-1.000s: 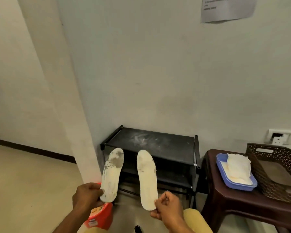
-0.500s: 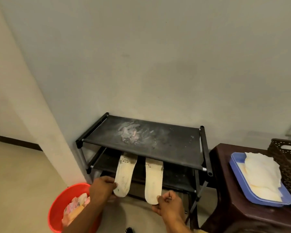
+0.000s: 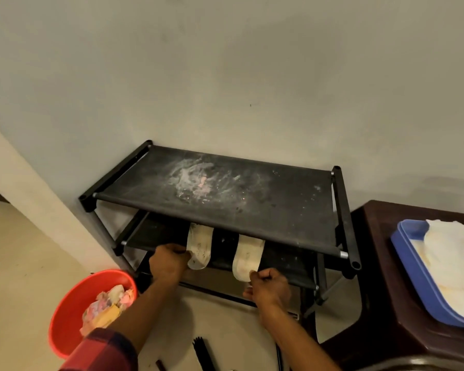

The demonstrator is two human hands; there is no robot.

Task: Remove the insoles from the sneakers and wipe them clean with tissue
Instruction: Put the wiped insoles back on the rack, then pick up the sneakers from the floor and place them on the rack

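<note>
Two white foam insoles, left (image 3: 198,247) and right (image 3: 248,257), lie on the black metal-framed rack's (image 3: 343,210) lower shelf, ahead of each hand: left hand (image 3: 168,261), right hand (image 3: 269,286). Red plastic bucket (image 3: 65,317) sits left of the left hand; blue plastic tray (image 3: 413,266) right.

Red bucket (image 3: 73,303), blue tray (image 3: 413,269)

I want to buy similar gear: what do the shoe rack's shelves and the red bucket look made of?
The shoe rack shelves look like matte black fabric stretched between dark tubes with silver ends, smeared with white dust; the tubes' material is unclear. The red bucket looks like smooth moulded plastic, its thin wall glowing where light passes through.
</note>
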